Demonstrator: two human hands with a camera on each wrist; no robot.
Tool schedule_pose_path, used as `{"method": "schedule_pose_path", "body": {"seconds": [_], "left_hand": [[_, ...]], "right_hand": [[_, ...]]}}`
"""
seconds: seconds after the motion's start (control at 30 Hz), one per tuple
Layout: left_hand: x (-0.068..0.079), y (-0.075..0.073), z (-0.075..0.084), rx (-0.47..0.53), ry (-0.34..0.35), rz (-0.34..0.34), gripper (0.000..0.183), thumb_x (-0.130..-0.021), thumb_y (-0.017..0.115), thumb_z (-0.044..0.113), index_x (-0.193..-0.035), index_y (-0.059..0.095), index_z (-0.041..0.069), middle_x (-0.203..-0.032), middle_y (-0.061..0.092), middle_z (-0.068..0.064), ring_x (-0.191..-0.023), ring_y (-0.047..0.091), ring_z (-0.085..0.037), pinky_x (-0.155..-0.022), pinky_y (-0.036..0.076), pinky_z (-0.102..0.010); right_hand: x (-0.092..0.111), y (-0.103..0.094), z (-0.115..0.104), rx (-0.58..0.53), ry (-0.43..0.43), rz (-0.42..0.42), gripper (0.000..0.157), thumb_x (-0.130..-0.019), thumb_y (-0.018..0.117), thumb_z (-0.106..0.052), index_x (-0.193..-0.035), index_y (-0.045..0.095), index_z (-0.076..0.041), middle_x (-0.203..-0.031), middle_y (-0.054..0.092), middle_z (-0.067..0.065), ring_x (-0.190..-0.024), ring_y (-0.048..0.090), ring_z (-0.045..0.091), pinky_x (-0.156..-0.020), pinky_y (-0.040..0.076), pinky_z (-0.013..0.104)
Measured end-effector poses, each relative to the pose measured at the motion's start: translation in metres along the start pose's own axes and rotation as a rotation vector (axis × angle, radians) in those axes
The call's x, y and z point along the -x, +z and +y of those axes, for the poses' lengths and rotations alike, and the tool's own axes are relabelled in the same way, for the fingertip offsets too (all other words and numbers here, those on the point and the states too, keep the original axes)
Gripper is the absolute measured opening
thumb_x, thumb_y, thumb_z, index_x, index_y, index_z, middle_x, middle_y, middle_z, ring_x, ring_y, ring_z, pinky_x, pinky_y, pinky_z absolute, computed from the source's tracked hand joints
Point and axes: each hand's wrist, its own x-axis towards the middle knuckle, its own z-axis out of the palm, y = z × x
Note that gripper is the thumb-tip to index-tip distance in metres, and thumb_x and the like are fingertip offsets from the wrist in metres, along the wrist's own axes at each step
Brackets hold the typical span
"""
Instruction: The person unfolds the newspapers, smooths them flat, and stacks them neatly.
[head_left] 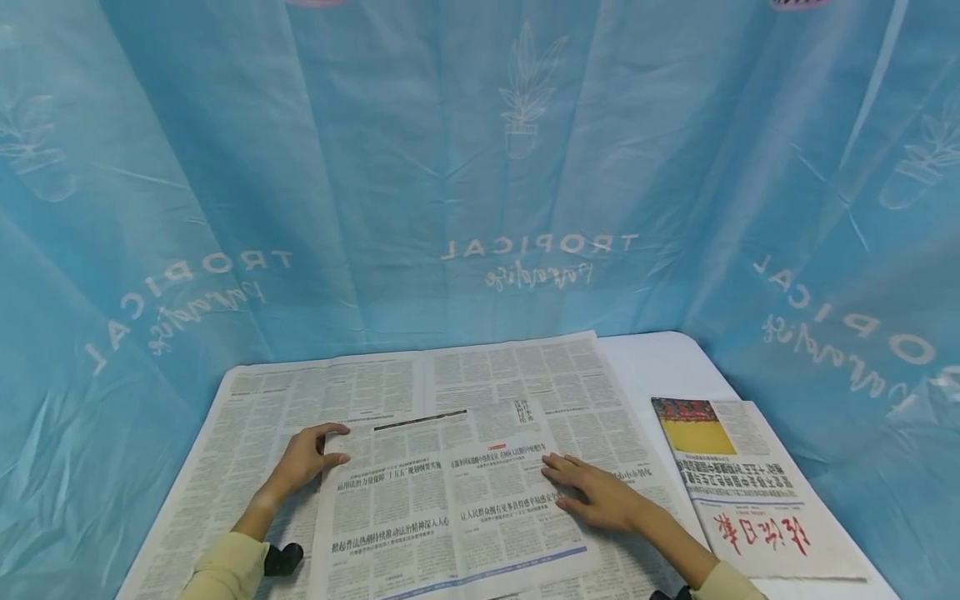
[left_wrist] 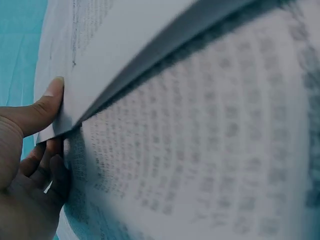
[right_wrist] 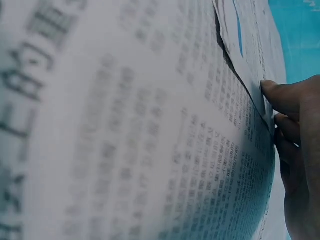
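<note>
A printed newspaper sheet (head_left: 390,508) lies over a larger spread newspaper (head_left: 285,396). At the smaller sheet's far left corner is my left hand (head_left: 303,457), with thumb and fingers bent around the edge. In the left wrist view the thumb (left_wrist: 54,97) lies on top of the paper, and the fingertips pass out of sight behind its edge. My right hand (head_left: 596,493) rests on the same sheet's right side, fingers extended toward the middle. The right wrist view has its thumb (right_wrist: 280,95) against the paper near the edge.
A folded newspaper (head_left: 750,492) with red lettering and a colour picture lies at the right of the white table (head_left: 667,362). A blue curtain (head_left: 480,167) hangs along the back and both sides. Dark wrist devices (head_left: 283,559) sit at the sleeves.
</note>
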Motion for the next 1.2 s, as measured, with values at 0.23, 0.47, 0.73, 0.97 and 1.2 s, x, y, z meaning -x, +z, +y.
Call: {"method": "schedule_pose_path", "body": {"seconds": [0.23,0.47,0.73,0.97,1.2], "left_hand": [[0.005,0.003,-0.001,-0.133,0.096,0.048,0.037,-0.083,0.076,0.012,-0.118,0.066,0.004,-0.091,0.050,-0.013,-0.075,0.045,-0.019,-0.065,0.041,-0.036],[0.008,0.003,-0.005,-0.314,0.221,0.156,0.033,-0.084,0.070,-0.002,-0.116,0.068,0.009,-0.120,0.055,-0.024,-0.100,0.059,-0.040,-0.074,0.048,-0.054],[0.021,0.002,-0.003,-0.518,0.371,0.078,0.055,-0.081,0.067,-0.011,-0.128,0.064,0.016,-0.130,0.058,-0.016,-0.114,0.059,-0.037,-0.083,0.043,-0.055],[0.029,-0.004,-0.002,-0.659,0.436,0.018,0.052,-0.083,0.072,0.000,-0.132,0.062,0.017,-0.133,0.060,-0.011,-0.116,0.060,-0.029,-0.095,0.041,-0.057],[0.030,-0.010,0.000,-0.730,0.500,-0.039,0.054,-0.085,0.069,0.002,-0.136,0.057,0.014,-0.136,0.058,-0.014,-0.119,0.059,-0.031,-0.100,0.041,-0.056]], "right_hand": [[0.002,-0.009,-0.003,0.059,-0.040,0.033,0.046,-0.096,0.061,-0.037,-0.134,0.060,-0.010,-0.141,0.056,0.004,-0.132,0.049,0.034,-0.107,0.037,0.052],[-0.024,-0.020,0.007,0.214,-0.179,0.147,0.040,-0.089,0.068,-0.008,-0.128,0.063,-0.006,-0.131,0.063,0.009,-0.122,0.058,0.029,-0.103,0.043,0.048],[-0.042,-0.022,0.021,0.371,-0.175,0.050,0.065,-0.087,0.067,-0.001,-0.147,0.042,-0.005,-0.150,0.043,0.016,-0.136,0.044,0.035,-0.108,0.039,0.048],[-0.042,-0.017,0.023,0.409,-0.142,-0.028,0.067,-0.091,0.064,-0.007,-0.151,0.035,-0.008,-0.155,0.038,0.012,-0.140,0.039,0.031,-0.111,0.036,0.044],[-0.043,-0.017,0.023,0.374,-0.102,-0.028,0.069,-0.092,0.067,-0.014,-0.152,0.034,-0.010,-0.156,0.036,0.011,-0.141,0.038,0.030,-0.112,0.034,0.045]]}}
